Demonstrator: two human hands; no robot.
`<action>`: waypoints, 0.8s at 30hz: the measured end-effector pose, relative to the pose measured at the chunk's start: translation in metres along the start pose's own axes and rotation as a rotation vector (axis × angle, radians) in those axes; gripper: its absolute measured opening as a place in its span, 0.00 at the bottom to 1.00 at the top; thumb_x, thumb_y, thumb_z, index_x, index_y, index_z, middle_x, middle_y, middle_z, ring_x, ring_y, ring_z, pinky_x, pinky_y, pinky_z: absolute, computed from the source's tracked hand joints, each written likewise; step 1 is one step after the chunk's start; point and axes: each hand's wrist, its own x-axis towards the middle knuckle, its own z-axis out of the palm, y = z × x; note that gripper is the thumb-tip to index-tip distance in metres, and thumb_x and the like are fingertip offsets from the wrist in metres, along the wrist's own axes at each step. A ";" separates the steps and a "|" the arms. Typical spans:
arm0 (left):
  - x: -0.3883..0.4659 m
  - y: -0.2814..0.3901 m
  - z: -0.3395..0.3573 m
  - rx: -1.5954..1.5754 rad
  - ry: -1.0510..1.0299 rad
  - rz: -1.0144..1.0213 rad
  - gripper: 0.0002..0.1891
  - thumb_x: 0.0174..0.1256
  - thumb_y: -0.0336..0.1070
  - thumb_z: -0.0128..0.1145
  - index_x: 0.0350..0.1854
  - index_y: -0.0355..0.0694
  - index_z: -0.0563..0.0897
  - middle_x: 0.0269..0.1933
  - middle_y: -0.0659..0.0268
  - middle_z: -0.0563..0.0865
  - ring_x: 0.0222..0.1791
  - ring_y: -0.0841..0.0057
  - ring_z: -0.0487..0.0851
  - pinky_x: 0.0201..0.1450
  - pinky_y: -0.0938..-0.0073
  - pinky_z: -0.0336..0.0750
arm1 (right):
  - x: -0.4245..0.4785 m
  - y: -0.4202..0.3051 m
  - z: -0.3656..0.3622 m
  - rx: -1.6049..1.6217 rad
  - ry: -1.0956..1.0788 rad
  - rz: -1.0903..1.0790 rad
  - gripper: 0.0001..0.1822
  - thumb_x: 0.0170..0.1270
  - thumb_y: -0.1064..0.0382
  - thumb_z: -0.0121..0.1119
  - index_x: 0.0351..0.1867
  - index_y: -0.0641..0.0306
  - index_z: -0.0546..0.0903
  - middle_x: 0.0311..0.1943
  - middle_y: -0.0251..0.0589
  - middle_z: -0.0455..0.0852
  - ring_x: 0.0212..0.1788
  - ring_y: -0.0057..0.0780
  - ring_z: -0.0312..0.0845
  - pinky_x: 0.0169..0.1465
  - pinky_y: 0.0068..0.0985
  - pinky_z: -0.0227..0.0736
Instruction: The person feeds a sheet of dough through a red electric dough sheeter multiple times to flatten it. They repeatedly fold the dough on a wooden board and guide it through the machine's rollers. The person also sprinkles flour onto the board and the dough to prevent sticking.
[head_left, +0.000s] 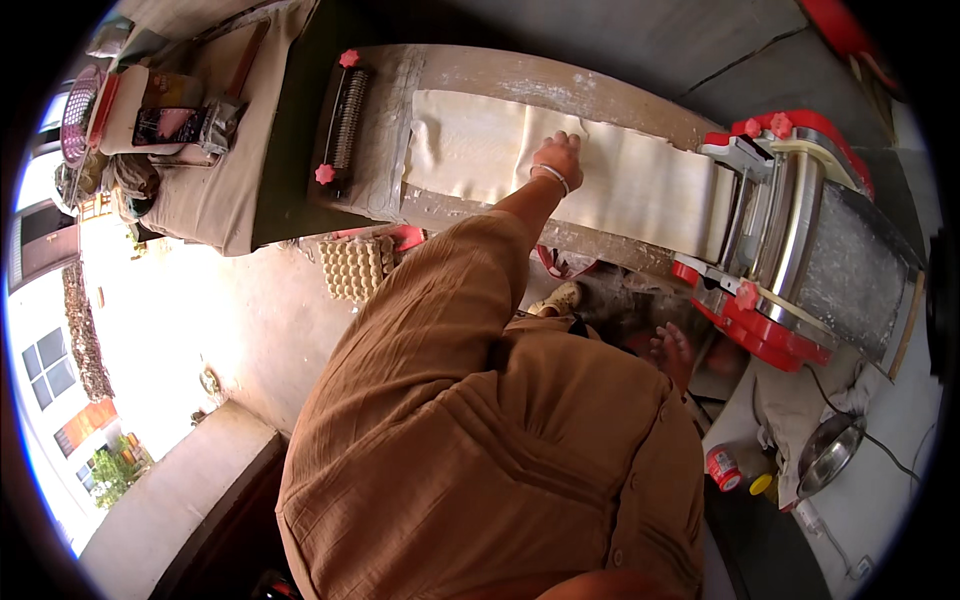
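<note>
A long sheet of pale dough (465, 142) lies along a floured wooden board and runs to the steel rollers (795, 225) of a red-sided dough-rolling machine on the right. My left hand (559, 159), with a light bracelet at the wrist, lies on the middle of the sheet by a crease and a raised flap. Its fingers are close together, and whether they pinch the dough is not clear. Lower down, my right hand (673, 352) hangs in front of the machine's near side, slightly blurred, fingers apart and holding nothing visible.
A cutter roller (349, 120) with pink knobs lies at the board's left end. Farther left, a cloth-covered surface (217, 187) bears a plastic tub and a pink basket. Beyond the rollers slopes a floured metal tray (855, 262). A steel bowl (831, 454), jars and cables are at the lower right.
</note>
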 end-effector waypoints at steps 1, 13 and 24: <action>0.001 -0.001 -0.001 0.012 -0.030 0.004 0.16 0.46 0.34 0.47 0.40 0.37 0.68 0.42 0.55 0.72 0.42 0.61 0.73 0.44 0.68 0.70 | 0.000 0.000 0.003 0.007 -0.003 -0.003 0.16 0.57 0.62 0.47 0.47 0.65 0.69 0.39 0.39 0.76 0.33 0.19 0.72 0.34 0.14 0.66; 0.018 -0.019 0.009 0.028 -0.028 0.168 0.10 0.49 0.33 0.46 0.35 0.42 0.73 0.37 0.57 0.76 0.36 0.64 0.77 0.37 0.69 0.73 | 0.011 0.003 0.036 -0.053 0.026 0.041 0.17 0.57 0.62 0.47 0.47 0.66 0.69 0.40 0.39 0.76 0.34 0.20 0.72 0.34 0.16 0.67; 0.026 -0.073 0.023 -1.646 0.143 -0.340 0.03 0.46 0.30 0.52 0.24 0.40 0.72 0.19 0.68 0.73 0.17 0.77 0.71 0.21 0.79 0.68 | 0.020 0.002 0.048 -0.080 0.005 0.005 0.16 0.57 0.62 0.47 0.46 0.65 0.69 0.39 0.38 0.76 0.33 0.20 0.71 0.33 0.15 0.67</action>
